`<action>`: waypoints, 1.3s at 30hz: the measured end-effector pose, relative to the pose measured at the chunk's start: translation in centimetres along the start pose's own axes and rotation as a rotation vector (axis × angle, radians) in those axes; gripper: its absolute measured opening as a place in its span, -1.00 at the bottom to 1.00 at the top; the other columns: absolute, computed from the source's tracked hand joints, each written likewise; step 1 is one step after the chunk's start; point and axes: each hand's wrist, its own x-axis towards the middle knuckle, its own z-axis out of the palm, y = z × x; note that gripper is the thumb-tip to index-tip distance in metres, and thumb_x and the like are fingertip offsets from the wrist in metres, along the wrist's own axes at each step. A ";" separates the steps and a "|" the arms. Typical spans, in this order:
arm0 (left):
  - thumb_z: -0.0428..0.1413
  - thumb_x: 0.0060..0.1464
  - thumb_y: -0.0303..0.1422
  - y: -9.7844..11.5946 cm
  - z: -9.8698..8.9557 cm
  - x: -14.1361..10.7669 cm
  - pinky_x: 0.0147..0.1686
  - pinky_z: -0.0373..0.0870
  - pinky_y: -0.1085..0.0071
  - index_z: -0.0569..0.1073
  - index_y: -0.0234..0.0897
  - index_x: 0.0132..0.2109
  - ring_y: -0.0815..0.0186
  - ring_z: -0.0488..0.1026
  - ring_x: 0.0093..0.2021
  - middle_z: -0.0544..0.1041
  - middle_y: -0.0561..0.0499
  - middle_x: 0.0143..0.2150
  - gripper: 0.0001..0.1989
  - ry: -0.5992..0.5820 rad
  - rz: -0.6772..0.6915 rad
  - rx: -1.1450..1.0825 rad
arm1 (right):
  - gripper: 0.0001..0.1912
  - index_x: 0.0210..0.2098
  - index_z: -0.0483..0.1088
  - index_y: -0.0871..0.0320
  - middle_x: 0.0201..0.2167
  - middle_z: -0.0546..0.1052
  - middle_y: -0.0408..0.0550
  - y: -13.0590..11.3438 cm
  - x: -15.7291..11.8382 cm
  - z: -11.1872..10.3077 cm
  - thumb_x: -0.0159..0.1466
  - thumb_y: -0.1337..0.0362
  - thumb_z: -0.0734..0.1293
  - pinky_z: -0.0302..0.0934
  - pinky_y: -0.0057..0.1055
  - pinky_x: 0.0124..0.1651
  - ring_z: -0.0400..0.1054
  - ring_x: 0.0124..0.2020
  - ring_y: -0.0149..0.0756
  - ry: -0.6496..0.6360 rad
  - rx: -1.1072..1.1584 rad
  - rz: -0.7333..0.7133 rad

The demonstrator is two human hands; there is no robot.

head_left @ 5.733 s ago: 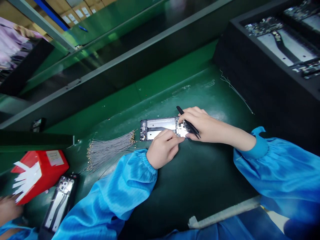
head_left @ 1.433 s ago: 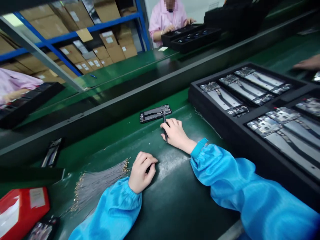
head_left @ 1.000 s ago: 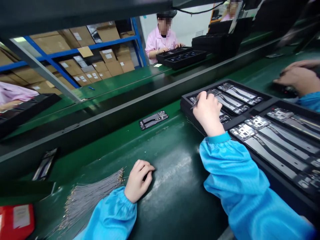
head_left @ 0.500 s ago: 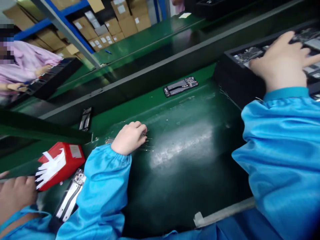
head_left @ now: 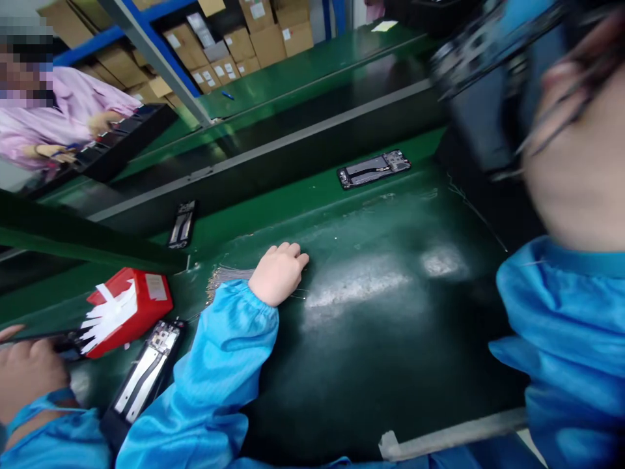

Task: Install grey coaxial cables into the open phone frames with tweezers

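The left hand (head_left: 278, 272) curls over thin grey cables (head_left: 235, 273), grip I cannot tell; the blurred right hand (head_left: 579, 146) holds a dark rectangular phone frame (head_left: 481, 107).

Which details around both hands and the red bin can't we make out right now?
- Left fingertips, and whether the left hand grips any wires: head view, hidden by the hand itself.
- Full wire bundle: head view, partly covered by left hand and sleeve.
- Right hand and its contact with the phone frame: head view, motion blur, cut by right edge.
- Print on the red bin's label: head view, too small.
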 end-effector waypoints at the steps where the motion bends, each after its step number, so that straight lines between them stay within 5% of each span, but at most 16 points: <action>1: -0.02 0.05 -0.46 0.1 0.0 0.1 -0.33 0.24 0.31 0.37 -0.29 -0.33 0.20 0.32 -0.27 0.37 -0.06 -0.32 -0.92 0.023 0.014 -0.015 | -0.63 -0.23 0.40 -0.03 -0.30 0.45 -0.22 -0.5 -0.5 0.9 0.20 0.01 0.06 0.26 -0.20 -0.38 0.35 -0.22 -0.24 0.142 -0.028 -0.018; 2: -0.04 0.08 -0.45 0.3 0.1 0.3 -0.32 0.24 0.32 0.36 -0.29 -0.31 0.21 0.32 -0.27 0.37 -0.05 -0.32 -0.90 0.051 0.032 -0.039 | -0.69 -0.14 0.33 0.11 -0.30 0.44 -0.10 -0.8 -1.0 1.9 0.13 0.17 0.21 0.25 -0.19 -0.33 0.35 -0.29 -0.25 0.315 -0.133 -0.013; 5: -0.12 0.16 -0.41 1.0 0.7 0.8 -0.29 0.22 0.34 0.35 -0.26 -0.25 0.27 0.32 -0.29 0.39 0.00 -0.32 -0.84 0.142 0.084 -0.140 | -0.76 -0.23 0.28 0.16 -0.49 0.35 -0.13 0.2 -2.1 5.3 0.07 0.35 0.24 0.17 -0.30 -0.39 0.26 -0.48 -0.34 0.143 -0.108 0.007; 8: -0.13 0.17 -0.41 1.5 1.7 1.3 -0.27 0.22 0.36 0.35 -0.25 -0.23 0.29 0.32 -0.28 0.40 0.01 -0.31 -0.83 0.207 0.096 -0.248 | -0.81 -0.30 0.22 0.11 -0.54 0.28 -0.20 2.8 -2.8 8.0 0.06 0.36 0.25 0.11 -0.38 -0.42 0.22 -0.53 -0.38 0.114 -0.036 0.106; 11: -0.09 0.15 -0.42 1.8 2.4 1.5 -0.23 0.22 0.38 0.34 -0.28 -0.22 0.31 0.33 -0.26 0.42 0.01 -0.30 -0.87 0.245 0.088 -0.363 | -0.83 -0.31 0.18 0.11 -0.54 0.28 -0.18 4.3 -3.9 9.0 0.07 0.34 0.24 0.09 -0.40 -0.43 0.22 -0.53 -0.36 0.099 -0.066 0.183; 14: -0.07 0.14 -0.42 1.8 2.5 1.6 -0.23 0.22 0.39 0.35 -0.29 -0.26 0.32 0.33 -0.28 0.42 0.02 -0.34 -0.89 0.278 0.076 -0.424 | -0.89 -0.33 0.17 0.11 -0.58 0.30 -0.18 3.3 -5.5 8.8 0.13 0.28 0.21 0.04 -0.44 -0.51 0.19 -0.59 -0.38 -0.121 -0.121 0.157; 18: -0.07 0.13 -0.41 1.9 2.4 1.6 -0.27 0.22 0.39 0.36 -0.28 -0.31 0.31 0.32 -0.30 0.41 0.01 -0.36 -0.87 0.317 0.035 -0.413 | -0.89 -0.31 0.22 0.11 -0.50 0.38 -0.11 0.7 -7.1 9.0 0.21 0.24 0.14 -0.02 -0.45 -0.54 0.21 -0.57 -0.36 -0.279 -0.315 -0.086; 23: -0.07 0.11 -0.40 2.1 2.4 1.6 -0.31 0.21 0.41 0.36 -0.29 -0.33 0.31 0.30 -0.33 0.38 0.01 -0.38 -0.86 0.339 -0.010 -0.394 | -0.78 -0.25 0.30 0.16 -0.28 0.40 0.04 0.3 -6.6 11.3 0.18 0.15 0.22 0.05 -0.32 -0.22 0.23 -0.23 -0.18 -0.438 -0.267 -0.630; 26: -0.07 0.11 -0.40 2.2 2.5 1.6 -0.31 0.21 0.41 0.36 -0.28 -0.33 0.31 0.29 -0.33 0.38 0.01 -0.39 -0.87 0.345 -0.008 -0.394 | -0.75 -0.25 0.32 0.18 -0.32 0.40 0.03 0.5 -6.6 12.4 0.18 0.13 0.23 0.00 -0.29 -0.22 0.23 -0.26 -0.18 -0.457 -0.263 -0.694; 32: -0.07 0.09 -0.41 2.9 2.8 1.7 -0.33 0.20 0.41 0.36 -0.27 -0.36 0.32 0.28 -0.35 0.37 0.02 -0.41 -0.87 0.356 0.017 -0.412 | -0.76 -0.21 0.30 0.17 -0.36 0.44 -0.03 0.2 -7.3 12.4 0.20 0.16 0.21 0.08 -0.33 -0.28 0.28 -0.37 -0.26 -0.529 -0.141 -0.609; 39: -0.06 0.09 -0.43 3.6 3.3 2.4 -0.34 0.21 0.43 0.35 -0.28 -0.37 0.34 0.27 -0.36 0.35 0.03 -0.43 -0.88 0.426 -0.051 -0.490 | -0.82 -0.22 0.37 0.11 -0.30 0.44 -0.06 -0.9 -6.4 12.7 0.23 0.25 0.19 0.19 -0.40 -0.19 0.32 -0.25 -0.34 -0.320 0.337 -0.196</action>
